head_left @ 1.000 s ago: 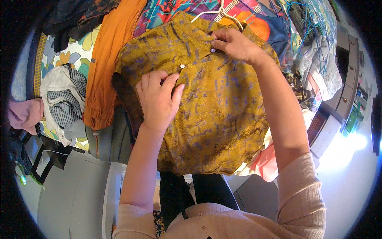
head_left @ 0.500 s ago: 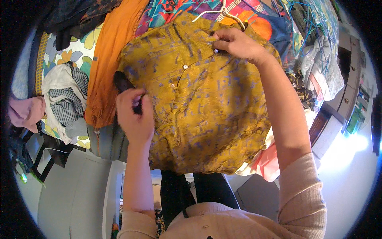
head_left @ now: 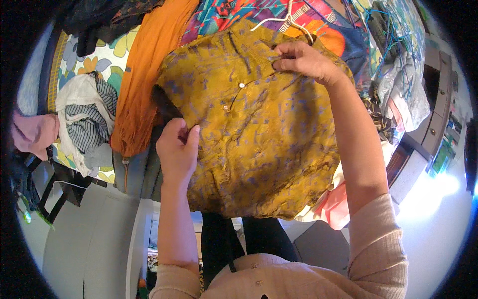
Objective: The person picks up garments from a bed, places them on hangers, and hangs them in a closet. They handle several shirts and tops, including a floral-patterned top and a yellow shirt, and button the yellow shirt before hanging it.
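A mustard-yellow shirt (head_left: 269, 124) with blue-purple marks and small pale buttons lies spread before me, its collar away from me. A white hanger (head_left: 295, 24) shows at its neck, partly hidden by the fabric. My right hand (head_left: 307, 62) pinches the front edge of the shirt near the collar. At the shirt's left side, my left hand (head_left: 178, 149) has its thumb and fingers closed at the fabric edge, just below the sleeve. The fingertips there are partly hidden.
An orange garment (head_left: 144, 84) and a white-and-striped bundle (head_left: 89, 117) lie to the left. Colourful patterned clothes (head_left: 219, 20) are at the far side. Blue wire hangers (head_left: 393, 45) and a grey garment (head_left: 416, 94) sit at the right, by a drawer unit (head_left: 433, 119).
My left hand has shifted slightly right, onto the shirt's side edge, and its fingers have closed more. My right hand has moved a little right and down along the front edge.
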`<action>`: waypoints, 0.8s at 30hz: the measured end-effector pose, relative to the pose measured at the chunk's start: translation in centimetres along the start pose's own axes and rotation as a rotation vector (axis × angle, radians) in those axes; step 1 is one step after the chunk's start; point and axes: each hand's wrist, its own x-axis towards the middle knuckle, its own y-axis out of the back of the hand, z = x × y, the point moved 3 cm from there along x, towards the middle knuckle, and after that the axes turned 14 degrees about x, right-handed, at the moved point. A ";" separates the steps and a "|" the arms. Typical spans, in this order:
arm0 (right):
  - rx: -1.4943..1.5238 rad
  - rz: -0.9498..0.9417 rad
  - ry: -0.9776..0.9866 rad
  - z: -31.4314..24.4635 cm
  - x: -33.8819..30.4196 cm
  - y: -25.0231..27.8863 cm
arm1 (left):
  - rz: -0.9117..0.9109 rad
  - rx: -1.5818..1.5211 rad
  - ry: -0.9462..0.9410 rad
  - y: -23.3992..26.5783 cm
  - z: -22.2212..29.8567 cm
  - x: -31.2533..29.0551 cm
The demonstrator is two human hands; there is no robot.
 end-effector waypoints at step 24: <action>-0.107 -0.036 0.073 0.4 0.3 0.5 | -0.476 -0.863 0.309 -1.1 0.6 -1.3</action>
